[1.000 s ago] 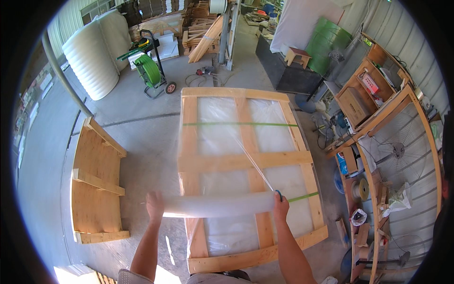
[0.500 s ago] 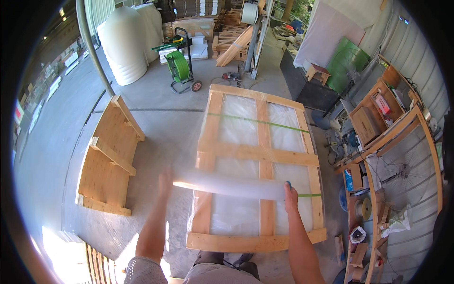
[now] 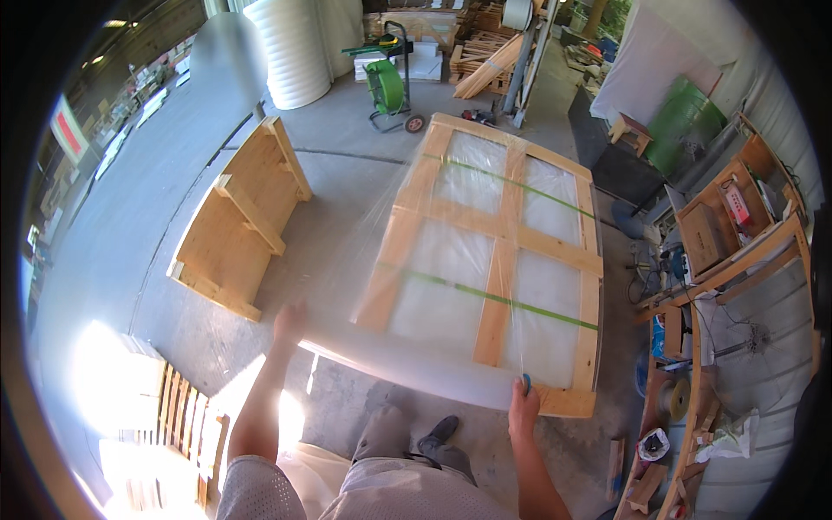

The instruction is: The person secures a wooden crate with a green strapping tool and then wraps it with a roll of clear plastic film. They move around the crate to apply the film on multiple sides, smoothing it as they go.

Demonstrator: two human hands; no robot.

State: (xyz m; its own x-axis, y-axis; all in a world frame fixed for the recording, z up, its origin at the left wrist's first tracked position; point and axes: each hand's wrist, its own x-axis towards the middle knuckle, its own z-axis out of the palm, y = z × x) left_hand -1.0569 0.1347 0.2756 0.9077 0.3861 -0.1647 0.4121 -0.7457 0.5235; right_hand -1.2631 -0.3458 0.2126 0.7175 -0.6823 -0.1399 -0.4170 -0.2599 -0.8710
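Over the concrete floor, both hands hold a roll of clear stretch film level in front of the body. Left hand grips the roll's left end, blurred, so finger detail unclear. Right hand is closed around the right end, next to a small blue core piece at the roll's tip. Roll runs left-high to right-low across the view, just above the person's shoes.

Film sheet stretches from the roll up onto the wooden crate frame, which lies flat on the floor directly ahead. Frame is light timber: outer rails, one lengthwise centre slat, cross slats. White panel surface shows under the wrap. Two green straps cross the frame, one near, one far. Near right corner of the frame sits just beside the right hand.

Left of the frame, well apart: a second wooden pallet-type panel, lying flat with battens facing up. Far side: green strapping cart on wheels, a big white foam roll beside it, stacked timber behind. Lower left: slatted pallet in harsh sun glare, detail washed out.

Right edge: wooden shelving with boxes, tools, cable, and a green bin further back. Small wooden stool sits near the bin.
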